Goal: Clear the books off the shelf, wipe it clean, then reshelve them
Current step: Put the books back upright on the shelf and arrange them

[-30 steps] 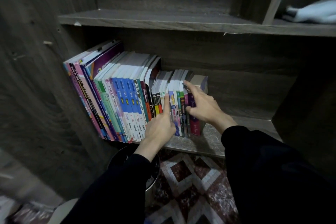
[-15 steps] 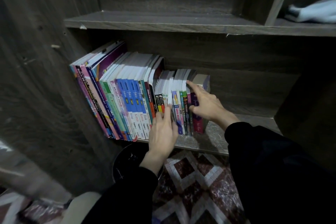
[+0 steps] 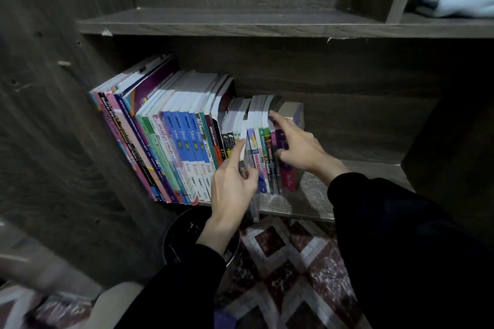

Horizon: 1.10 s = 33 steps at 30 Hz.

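Note:
A row of books (image 3: pixel 187 141) stands on the lower shelf (image 3: pixel 307 203), leaning left against the side wall. My left hand (image 3: pixel 232 187) pinches a thin book (image 3: pixel 254 203) out of the row, its lower corner past the shelf's front edge. My right hand (image 3: pixel 299 147) rests on the small books at the right end. Its index finger lies on their top edges and its thumb presses the purple book (image 3: pixel 290 179) on the spine.
The upper shelf (image 3: pixel 240 21) holds no books in its left part; a white cloth (image 3: pixel 462 2) lies in the compartment at the top right. A dark bin (image 3: pixel 187 235) stands on the patterned floor (image 3: pixel 294 275) below the shelf.
My left hand has drawn the thin book forward out of the row. My right hand has stayed on the right-end books.

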Each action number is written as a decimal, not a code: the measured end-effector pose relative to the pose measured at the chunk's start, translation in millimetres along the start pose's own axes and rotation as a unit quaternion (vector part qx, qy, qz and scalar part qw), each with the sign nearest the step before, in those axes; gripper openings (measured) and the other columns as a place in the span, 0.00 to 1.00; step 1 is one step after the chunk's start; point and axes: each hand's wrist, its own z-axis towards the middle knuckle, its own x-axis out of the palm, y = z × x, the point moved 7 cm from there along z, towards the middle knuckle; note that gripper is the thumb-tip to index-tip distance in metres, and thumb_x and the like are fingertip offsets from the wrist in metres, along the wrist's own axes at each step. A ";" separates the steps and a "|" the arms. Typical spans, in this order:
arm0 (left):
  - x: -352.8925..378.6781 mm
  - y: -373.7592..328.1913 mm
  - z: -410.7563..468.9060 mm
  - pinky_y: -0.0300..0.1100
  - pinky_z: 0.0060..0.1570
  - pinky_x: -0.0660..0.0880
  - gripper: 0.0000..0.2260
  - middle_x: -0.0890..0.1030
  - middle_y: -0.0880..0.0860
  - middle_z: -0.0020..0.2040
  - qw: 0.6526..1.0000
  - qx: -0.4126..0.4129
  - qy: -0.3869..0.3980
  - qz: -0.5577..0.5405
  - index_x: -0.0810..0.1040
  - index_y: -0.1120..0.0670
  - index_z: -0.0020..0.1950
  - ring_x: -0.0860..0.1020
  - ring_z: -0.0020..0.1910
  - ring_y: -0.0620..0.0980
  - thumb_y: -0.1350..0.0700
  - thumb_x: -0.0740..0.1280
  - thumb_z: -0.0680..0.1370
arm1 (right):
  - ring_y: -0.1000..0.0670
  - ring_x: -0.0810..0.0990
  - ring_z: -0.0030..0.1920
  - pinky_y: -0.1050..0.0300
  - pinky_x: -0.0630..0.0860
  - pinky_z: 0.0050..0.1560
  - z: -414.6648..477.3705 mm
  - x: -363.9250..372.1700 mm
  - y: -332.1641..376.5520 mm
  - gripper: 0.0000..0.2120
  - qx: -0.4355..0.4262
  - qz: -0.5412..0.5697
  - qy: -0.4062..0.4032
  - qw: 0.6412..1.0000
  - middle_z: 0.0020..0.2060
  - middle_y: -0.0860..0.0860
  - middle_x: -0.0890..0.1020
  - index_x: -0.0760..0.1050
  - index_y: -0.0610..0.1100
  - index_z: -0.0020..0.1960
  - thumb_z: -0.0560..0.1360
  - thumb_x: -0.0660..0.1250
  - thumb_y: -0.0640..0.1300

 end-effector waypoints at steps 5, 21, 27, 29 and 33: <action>3.7 -4.3 -0.1 0.32 0.23 0.65 0.31 0.71 0.49 0.28 0.996 -0.060 0.061 -0.008 0.53 0.48 0.78 0.67 0.23 0.43 0.61 0.64 0.79 | 0.42 0.71 0.66 0.44 0.71 0.63 0.0 -1.5 0.2 0.42 -0.003 0.014 0.009 1.000 0.73 0.48 0.64 0.47 0.57 0.77 0.71 0.63 0.36; 2.7 -82.4 -0.1 0.30 0.23 0.70 0.25 0.81 0.57 0.50 0.985 -0.028 0.160 -0.062 0.64 0.55 0.75 0.73 0.26 0.41 0.61 0.64 0.78 | 0.61 0.76 0.55 0.62 0.70 0.59 -110.7 20.9 -19.8 0.45 0.052 0.217 0.217 0.951 0.65 0.55 0.71 0.47 0.62 0.76 0.67 0.67 0.67; 52.0 -113.9 -17.8 0.31 0.47 0.74 0.31 0.81 0.54 0.53 0.965 0.076 0.244 -0.063 0.53 0.45 0.77 0.80 0.43 0.39 0.50 0.64 0.79 | 0.43 0.74 0.64 0.58 0.70 0.55 -106.3 22.7 -56.3 0.40 0.139 0.109 0.096 0.980 0.64 0.50 0.72 0.48 0.47 0.78 0.74 0.68 0.47; 61.1 -114.2 -20.0 0.31 0.52 0.67 0.30 0.77 0.54 0.63 0.955 0.082 0.277 -0.073 0.51 0.42 0.77 0.77 0.53 0.43 0.47 0.63 0.79 | 0.38 0.75 0.62 0.50 0.72 0.58 -95.2 22.4 -70.8 0.33 0.181 0.124 -0.021 0.975 0.59 0.41 0.78 0.55 0.46 0.76 0.75 0.63 0.44; 55.8 -89.9 -6.1 0.44 0.71 0.55 0.26 0.64 0.51 0.74 0.970 0.100 0.223 0.017 0.54 0.44 0.77 0.62 0.73 0.49 0.50 0.59 0.81 | 0.35 0.73 0.62 0.45 0.67 0.63 -70.2 32.7 -79.4 0.42 0.230 0.115 -0.079 0.963 0.61 0.36 0.77 0.36 0.56 0.77 0.77 0.63 0.41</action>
